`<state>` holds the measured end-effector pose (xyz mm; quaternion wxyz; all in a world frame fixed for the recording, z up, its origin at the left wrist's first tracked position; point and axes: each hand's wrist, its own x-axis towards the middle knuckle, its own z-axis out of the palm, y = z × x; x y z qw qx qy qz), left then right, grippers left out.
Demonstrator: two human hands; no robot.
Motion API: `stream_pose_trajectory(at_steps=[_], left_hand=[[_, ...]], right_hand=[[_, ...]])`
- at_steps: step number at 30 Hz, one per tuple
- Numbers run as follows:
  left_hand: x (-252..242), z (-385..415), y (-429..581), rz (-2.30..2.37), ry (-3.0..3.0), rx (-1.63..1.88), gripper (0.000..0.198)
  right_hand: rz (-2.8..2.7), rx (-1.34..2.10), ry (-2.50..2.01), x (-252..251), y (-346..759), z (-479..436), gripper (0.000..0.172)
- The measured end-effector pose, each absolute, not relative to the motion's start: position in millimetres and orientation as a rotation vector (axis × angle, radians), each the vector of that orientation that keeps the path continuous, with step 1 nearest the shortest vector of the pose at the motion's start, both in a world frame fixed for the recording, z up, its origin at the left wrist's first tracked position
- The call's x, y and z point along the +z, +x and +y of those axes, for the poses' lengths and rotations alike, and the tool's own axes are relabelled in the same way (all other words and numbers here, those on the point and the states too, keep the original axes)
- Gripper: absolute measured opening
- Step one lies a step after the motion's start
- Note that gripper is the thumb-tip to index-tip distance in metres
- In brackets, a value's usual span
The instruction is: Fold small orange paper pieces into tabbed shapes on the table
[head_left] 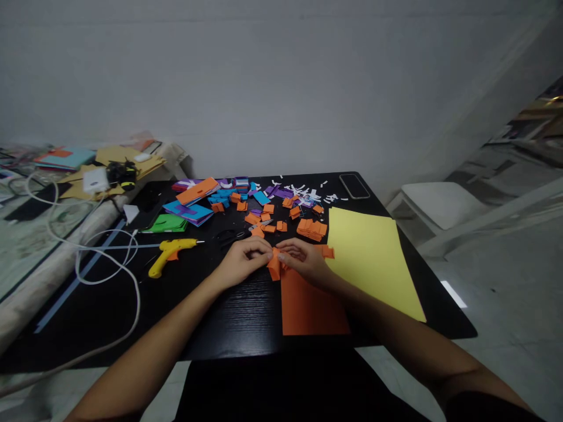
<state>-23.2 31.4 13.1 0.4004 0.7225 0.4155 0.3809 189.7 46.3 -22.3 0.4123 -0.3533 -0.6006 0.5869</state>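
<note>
My left hand (247,258) and my right hand (304,258) meet over the front middle of the black table. Between them is a small folded piece of orange paper (275,265), with the fingers of both hands closed on it. Part of the piece is hidden behind my right fingers. Under my right wrist lies a flat orange sheet (310,310). Just beyond the hands are small folded orange pieces (281,226), a stack of orange strips (312,228) and a pair of black-handled scissors (231,235).
A yellow glue gun (169,255) lies at left, near a looping white cable (132,275). Yellow sheets (373,258) are at right and a phone (354,186) at the back right corner. Coloured paper stacks (189,212) and white scraps (308,196) cover the back. A white chair (424,205) stands beyond.
</note>
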Motion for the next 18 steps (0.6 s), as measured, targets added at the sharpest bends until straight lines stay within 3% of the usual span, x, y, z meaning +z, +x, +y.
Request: stream_pose_trajectory(at_steps=[18], left_hand=[[6.0, 24.7, -14.3, 1.103, 1.819, 1.042, 0.016]], right_hand=[[-1.341, 1.692, -0.893, -25.2, 185.4, 44.4, 0.042]])
